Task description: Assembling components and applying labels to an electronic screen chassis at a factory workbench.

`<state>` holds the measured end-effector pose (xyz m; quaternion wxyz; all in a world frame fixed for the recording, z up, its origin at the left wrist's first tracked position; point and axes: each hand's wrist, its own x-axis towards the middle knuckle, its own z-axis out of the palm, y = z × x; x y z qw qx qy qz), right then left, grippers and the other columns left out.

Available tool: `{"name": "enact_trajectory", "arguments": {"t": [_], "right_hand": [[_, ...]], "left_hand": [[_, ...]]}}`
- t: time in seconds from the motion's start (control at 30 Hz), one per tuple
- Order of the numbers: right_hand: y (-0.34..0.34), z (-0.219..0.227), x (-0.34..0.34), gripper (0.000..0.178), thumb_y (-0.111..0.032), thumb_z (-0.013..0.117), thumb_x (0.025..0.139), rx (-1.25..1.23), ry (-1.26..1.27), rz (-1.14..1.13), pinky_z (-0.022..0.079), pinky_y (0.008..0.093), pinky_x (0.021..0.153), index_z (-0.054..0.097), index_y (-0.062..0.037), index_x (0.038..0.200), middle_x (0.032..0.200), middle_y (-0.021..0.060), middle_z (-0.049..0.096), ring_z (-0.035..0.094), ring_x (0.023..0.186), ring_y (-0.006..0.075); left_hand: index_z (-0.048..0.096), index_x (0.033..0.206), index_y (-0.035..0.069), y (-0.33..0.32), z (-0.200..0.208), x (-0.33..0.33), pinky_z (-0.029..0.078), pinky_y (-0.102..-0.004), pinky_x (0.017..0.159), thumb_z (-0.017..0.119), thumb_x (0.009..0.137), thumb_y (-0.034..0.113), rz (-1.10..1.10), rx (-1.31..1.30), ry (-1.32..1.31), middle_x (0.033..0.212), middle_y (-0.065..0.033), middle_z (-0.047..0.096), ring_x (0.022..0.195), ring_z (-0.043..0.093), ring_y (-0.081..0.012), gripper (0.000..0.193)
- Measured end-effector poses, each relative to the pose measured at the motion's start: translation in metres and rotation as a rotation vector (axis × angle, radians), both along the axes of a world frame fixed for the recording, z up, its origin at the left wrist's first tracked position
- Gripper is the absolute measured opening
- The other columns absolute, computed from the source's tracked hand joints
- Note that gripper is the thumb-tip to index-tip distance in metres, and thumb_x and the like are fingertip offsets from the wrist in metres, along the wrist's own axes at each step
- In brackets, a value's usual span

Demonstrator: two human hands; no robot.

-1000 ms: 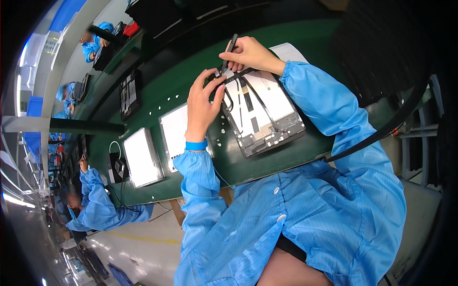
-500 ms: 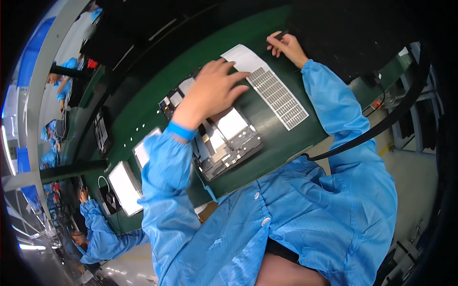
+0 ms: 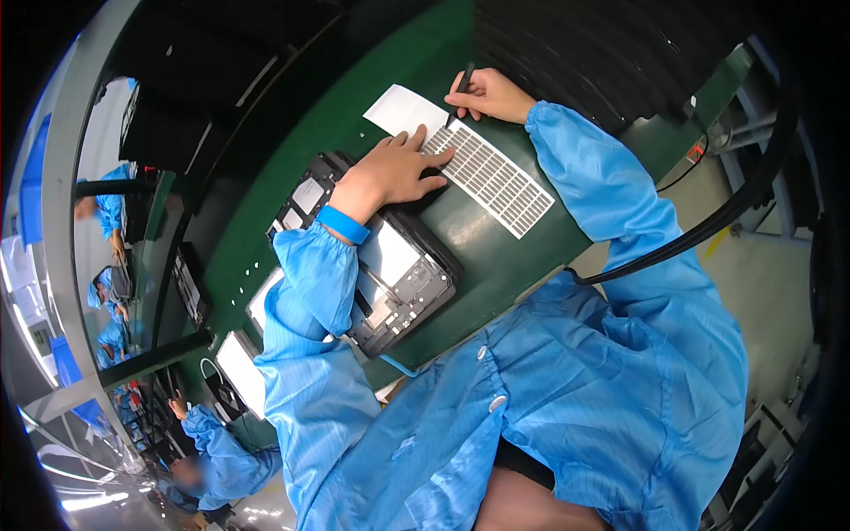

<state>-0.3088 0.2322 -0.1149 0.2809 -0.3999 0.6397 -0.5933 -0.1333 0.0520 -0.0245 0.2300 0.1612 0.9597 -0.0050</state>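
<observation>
A label sheet [image 3: 505, 181] with rows of small rectangular stickers lies slanted on the green table. My left hand [image 3: 394, 173] rests with its fingers spread over the sheet's left edge, holding nothing. In my right hand [image 3: 485, 96], beyond the sheet, is a slim black tool [image 3: 466, 78], gripped like a pen. Its tip points down at the sheet's far part; whether it is a pen or tweezers I cannot make out. Under my left wrist lies an opened black electronic device [image 3: 412, 296] with its inner parts exposed, partly covered by my forearm. A blue band [image 3: 343, 225] circles that wrist.
Stacked white panels [image 3: 241, 372] lie at the left, beside small white bits [image 3: 242, 290] on the green table [image 3: 478, 252]. Black ribbed material [image 3: 602, 62] covers the far right. A black cable [image 3: 673, 252] arcs on the right. Another person [image 3: 226, 456] sits at the lower left.
My left hand has come down onto the label sheet's edge. My right hand has moved left, bringing the black tool's tip to the sheet. The view has shifted slightly.
</observation>
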Motion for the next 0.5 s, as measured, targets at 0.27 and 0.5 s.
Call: {"name": "enact_trajectory", "arguments": {"t": [0.27, 0.5], "right_hand": [[-0.034, 0.053, 0.020, 0.030, -0.030, 0.065, 0.099, -0.294, -0.180, -0.207, 0.049, 0.0218, 0.054, 0.066, -0.0003, 0.103, 0.083, 0.0060, 0.067, 0.064, 0.068, 0.0092], [-0.123, 0.096, 0.114, 0.032, -0.033, 0.070, 0.096, -0.184, -0.105, 0.080, 0.046, 0.0216, 0.050, 0.065, -0.0024, 0.099, 0.077, 0.0039, 0.067, 0.061, 0.061, 0.0086]], "left_hand": [[0.066, 0.127, 0.012, -0.014, 0.085, 0.050, 0.049, -0.0423, 0.099, 0.058, 0.100, 0.025, 0.222, 0.515, 0.375, 0.128, -0.0215, 0.064, 0.115, 0.064, -0.0368, 0.031], [0.066, 0.107, 0.005, -0.058, 0.042, 0.147, 0.050, -0.0395, 0.088, 0.065, 0.091, 0.013, 0.629, 0.532, 0.886, 0.120, -0.0122, 0.064, 0.102, 0.063, -0.0336, 0.018]]}}
